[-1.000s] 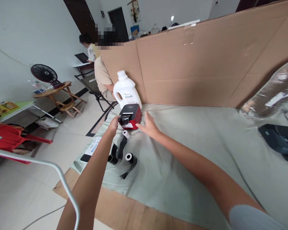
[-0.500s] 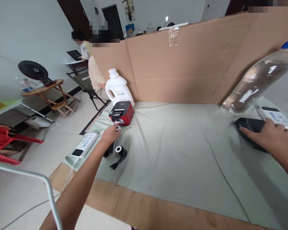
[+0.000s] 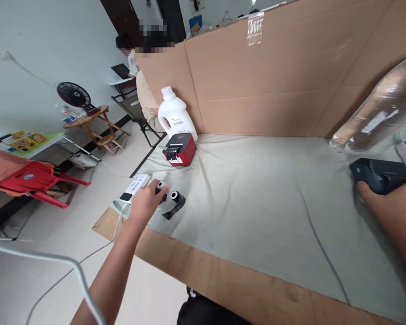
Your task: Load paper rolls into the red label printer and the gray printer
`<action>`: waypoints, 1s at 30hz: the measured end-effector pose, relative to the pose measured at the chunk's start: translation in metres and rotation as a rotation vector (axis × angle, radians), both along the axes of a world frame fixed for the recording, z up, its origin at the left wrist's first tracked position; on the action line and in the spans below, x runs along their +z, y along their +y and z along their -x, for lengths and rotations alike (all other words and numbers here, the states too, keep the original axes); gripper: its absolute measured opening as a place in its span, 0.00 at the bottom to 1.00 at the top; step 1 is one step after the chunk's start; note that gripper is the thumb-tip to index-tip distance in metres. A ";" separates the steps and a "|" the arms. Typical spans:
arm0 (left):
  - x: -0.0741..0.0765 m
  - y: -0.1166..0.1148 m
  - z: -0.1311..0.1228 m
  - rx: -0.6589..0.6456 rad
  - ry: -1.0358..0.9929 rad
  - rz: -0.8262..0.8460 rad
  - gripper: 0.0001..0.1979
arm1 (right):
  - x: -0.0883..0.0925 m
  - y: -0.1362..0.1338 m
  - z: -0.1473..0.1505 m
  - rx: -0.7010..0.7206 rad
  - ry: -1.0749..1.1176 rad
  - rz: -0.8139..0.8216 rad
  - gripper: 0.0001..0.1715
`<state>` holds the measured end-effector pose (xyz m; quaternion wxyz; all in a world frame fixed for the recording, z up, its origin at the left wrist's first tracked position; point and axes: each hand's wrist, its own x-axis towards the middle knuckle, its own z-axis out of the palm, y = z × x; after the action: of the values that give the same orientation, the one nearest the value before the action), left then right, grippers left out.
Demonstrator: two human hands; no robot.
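My left hand (image 3: 148,198) is closed around a small black-and-white roll (image 3: 160,185) at the left of the cloth. Just right of it a second black roll (image 3: 174,203) rests with its strip partly unwound. Behind these stands a red and black box-shaped device (image 3: 180,149), in front of a white jug (image 3: 177,115). At the right edge my right hand (image 3: 392,203) touches the near side of a black device (image 3: 379,174); its thumb shows, but the other fingers are largely hidden.
A cardboard panel (image 3: 257,90) walls the back. A large clear bottle (image 3: 375,113) leans at the right. White boxes (image 3: 136,186) lie at both sides, one with a cable. A person (image 3: 145,95) sits beyond the panel; a red stool (image 3: 30,178) stands left.
The view has shifted to the right. My left hand, with a roll, has drawn back from the red device towards the near edge. My right hand is still at the black device.
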<state>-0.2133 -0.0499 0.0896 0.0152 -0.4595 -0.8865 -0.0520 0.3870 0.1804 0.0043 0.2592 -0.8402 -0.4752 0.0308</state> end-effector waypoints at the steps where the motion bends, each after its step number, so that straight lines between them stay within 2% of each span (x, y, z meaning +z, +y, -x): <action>1: -0.007 -0.003 -0.001 -0.018 -0.007 -0.026 0.24 | 0.000 0.003 -0.002 0.006 0.004 0.007 0.75; 5: -0.024 -0.008 -0.003 -0.036 0.002 -0.112 0.22 | -0.003 0.002 -0.005 0.059 0.023 -0.048 0.75; 8: -0.028 -0.007 -0.006 -0.003 0.034 -0.047 0.23 | -0.003 -0.010 0.001 0.111 0.057 -0.124 0.72; 13: -0.030 -0.008 -0.014 -0.073 0.117 -0.017 0.18 | 0.001 -0.029 0.013 0.119 0.015 -0.267 0.67; 15: -0.026 -0.012 -0.018 -0.063 0.159 -0.104 0.20 | 0.003 -0.032 0.014 0.108 0.010 -0.280 0.67; 18: -0.017 -0.014 -0.036 -0.056 0.167 -0.339 0.23 | 0.010 -0.032 0.020 0.102 0.005 -0.231 0.68; 20: -0.012 -0.007 -0.059 -0.137 0.072 -0.461 0.22 | 0.018 -0.034 0.037 0.143 0.000 -0.176 0.70; 22: -0.013 0.013 -0.093 -0.296 -0.123 -0.499 0.20 | 0.027 -0.039 0.068 0.230 0.007 -0.132 0.72; 25: -0.029 0.064 -0.150 -0.536 -0.576 -0.463 0.21 | 0.037 -0.051 0.136 0.398 0.023 -0.192 0.69; 28: -0.054 0.119 -0.191 -0.605 -0.991 -0.453 0.25 | 0.039 -0.067 0.209 0.549 0.051 -0.248 0.67; 30: -0.069 0.144 -0.201 -0.613 -1.110 -0.478 0.26 | 0.036 -0.078 0.245 0.601 0.043 -0.244 0.64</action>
<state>-0.0121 0.0946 0.0206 -0.3565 -0.5793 -0.5569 -0.4767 0.1419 0.1025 0.0398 0.3474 -0.6243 -0.6965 0.0663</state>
